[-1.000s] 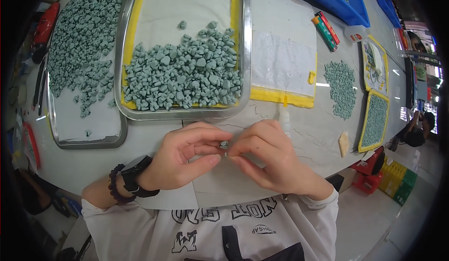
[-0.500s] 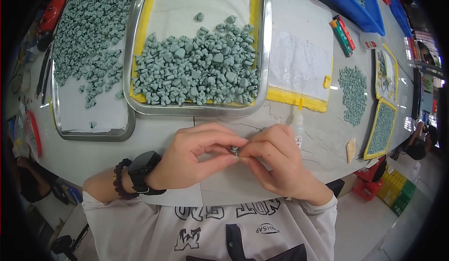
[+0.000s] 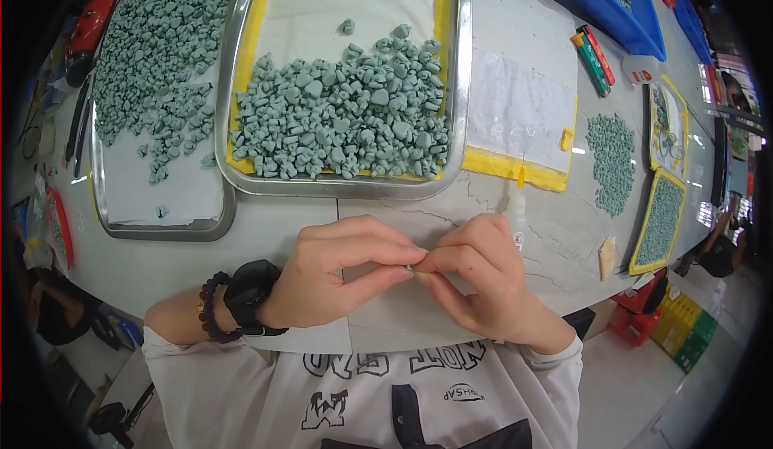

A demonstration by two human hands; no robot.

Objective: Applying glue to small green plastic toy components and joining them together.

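Over the near edge of the table, my left hand (image 3: 314,276) and my right hand (image 3: 487,276) meet at the fingertips, both in a closed pinch. Between them sits a small grey-green part (image 3: 409,268), mostly hidden by the fingers. Just beyond them lies a metal-rimmed tray (image 3: 346,188) holding a heap of similar grey-green parts (image 3: 338,127) on a white cloth with yellow edging. A white squeeze bottle (image 3: 516,207) with a yellow needle tip stands beyond my right hand.
Another tray (image 3: 173,233) at the left carries more parts. Right of the middle tray are a yellow-edged sheet (image 3: 515,103), two lighter-like items, one green (image 3: 592,66) and one red (image 3: 597,56), a pile of small parts (image 3: 610,163), and a yellow-rimmed tray (image 3: 634,268). A blue bin (image 3: 644,34) stands at the back.
My fingertips have drawn closer around the small part, which now shows less. My left wrist has turned slightly. The trays and bottle stay in place.
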